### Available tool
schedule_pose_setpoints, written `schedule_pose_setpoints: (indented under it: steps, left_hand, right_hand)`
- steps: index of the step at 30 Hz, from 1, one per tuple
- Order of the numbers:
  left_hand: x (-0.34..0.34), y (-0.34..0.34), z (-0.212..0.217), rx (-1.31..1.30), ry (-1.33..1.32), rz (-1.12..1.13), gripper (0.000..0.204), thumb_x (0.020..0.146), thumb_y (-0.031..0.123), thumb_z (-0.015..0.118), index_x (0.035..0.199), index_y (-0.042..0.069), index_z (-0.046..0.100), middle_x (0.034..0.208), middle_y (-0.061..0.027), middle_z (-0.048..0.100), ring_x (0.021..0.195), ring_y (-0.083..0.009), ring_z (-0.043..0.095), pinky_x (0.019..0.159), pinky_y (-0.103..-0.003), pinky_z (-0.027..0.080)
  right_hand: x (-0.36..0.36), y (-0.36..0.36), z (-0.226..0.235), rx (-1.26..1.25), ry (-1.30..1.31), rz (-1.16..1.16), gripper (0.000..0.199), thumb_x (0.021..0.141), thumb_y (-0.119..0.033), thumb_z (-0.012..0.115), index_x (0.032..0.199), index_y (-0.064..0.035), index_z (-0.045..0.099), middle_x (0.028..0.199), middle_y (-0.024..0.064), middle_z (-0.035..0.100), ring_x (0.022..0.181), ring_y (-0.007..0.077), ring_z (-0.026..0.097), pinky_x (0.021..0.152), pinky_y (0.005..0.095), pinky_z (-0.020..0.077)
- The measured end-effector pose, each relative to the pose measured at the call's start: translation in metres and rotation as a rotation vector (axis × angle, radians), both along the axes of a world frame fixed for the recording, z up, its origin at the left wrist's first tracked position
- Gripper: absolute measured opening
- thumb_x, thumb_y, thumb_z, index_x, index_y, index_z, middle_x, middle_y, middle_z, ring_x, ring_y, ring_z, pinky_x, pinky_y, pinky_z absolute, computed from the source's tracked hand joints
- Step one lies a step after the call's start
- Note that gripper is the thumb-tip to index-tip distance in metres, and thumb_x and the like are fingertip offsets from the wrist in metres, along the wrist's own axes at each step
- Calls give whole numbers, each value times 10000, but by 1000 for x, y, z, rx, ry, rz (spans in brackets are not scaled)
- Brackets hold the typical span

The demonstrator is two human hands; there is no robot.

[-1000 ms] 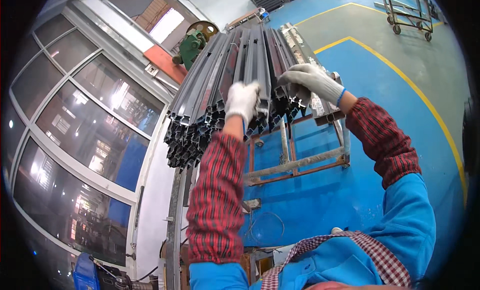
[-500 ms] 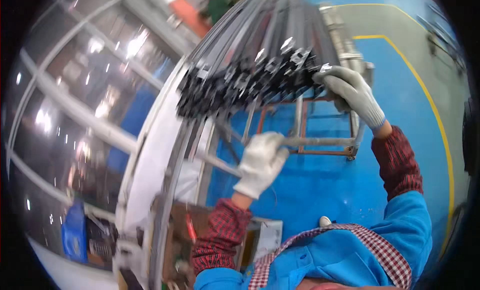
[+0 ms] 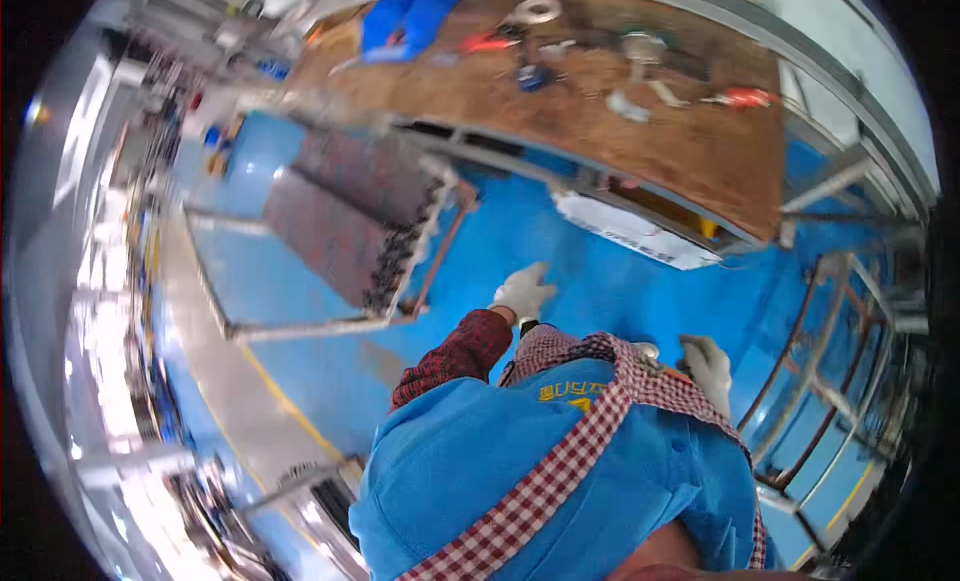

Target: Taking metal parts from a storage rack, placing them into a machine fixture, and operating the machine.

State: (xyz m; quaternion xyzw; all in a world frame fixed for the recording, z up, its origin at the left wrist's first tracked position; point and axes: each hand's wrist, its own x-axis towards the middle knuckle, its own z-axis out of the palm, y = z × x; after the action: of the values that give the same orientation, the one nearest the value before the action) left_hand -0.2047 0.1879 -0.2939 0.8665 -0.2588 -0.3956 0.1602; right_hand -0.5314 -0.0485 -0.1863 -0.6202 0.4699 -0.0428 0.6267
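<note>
Both my hands are in whitish work gloves and low in front of my body, over the blue floor. My left hand (image 3: pixel 525 293) reaches out past the apron with its fingers apart and nothing in them. It is nearest to a low metal rack (image 3: pixel 300 331) bearing a stack of long dark bars (image 3: pixel 340 206). At the right edge of the checked apron hangs my right hand (image 3: pixel 708 373). Blur and its angle hide how its fingers lie, and I make out nothing held.
Ahead stands a workbench (image 3: pixel 700 171) with a brown top. On it lie a blue cloth-like item (image 3: pixel 408 26), a white ring-shaped roll (image 3: pixel 538 10), a red-handled tool (image 3: pixel 745 98) and small pieces. A tubular metal frame (image 3: pixel 825 381) stands at the right. A white panel (image 3: pixel 635 233) hangs below the bench.
My view has swung from the bundle of dark profiles to the workbench. My right hand has left the bundle's ends, and both hands are now lower and closer to my body.
</note>
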Motion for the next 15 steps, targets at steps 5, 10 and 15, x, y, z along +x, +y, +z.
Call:
schedule_pose_setpoints:
  steps: [5, 10, 15]
  left_hand:
    - [65, 157, -44, -38, 17, 565, 440, 949, 348, 608, 1235, 15, 637, 1083, -115, 689, 899, -285, 653, 782, -400, 538]
    - [138, 250, -111, -324, 395, 1353, 283, 969, 236, 630, 1115, -3, 669, 861, -67, 616, 671, -164, 550, 574, -303, 484]
    - [229, 269, -171, -819, 322, 1749, 265, 929, 222, 633, 1127, 47, 657, 874, -83, 635, 613, -185, 555, 544, -300, 491]
  right_hand:
    - [125, 54, -31, -170, 174, 562, 335, 1012, -246, 593, 1216, 0, 690, 777, 88, 664, 564, 146, 564, 522, 297, 455]
    - [236, 106, -37, -22, 254, 486, 362, 1025, -280, 590, 1234, -1, 691, 877, 110, 702, 603, 179, 582, 576, 315, 481]
    - [278, 148, -50, -78, 407, 815, 363, 1008, -286, 603, 1202, 4, 702, 801, 82, 699, 580, 175, 609, 543, 338, 480]
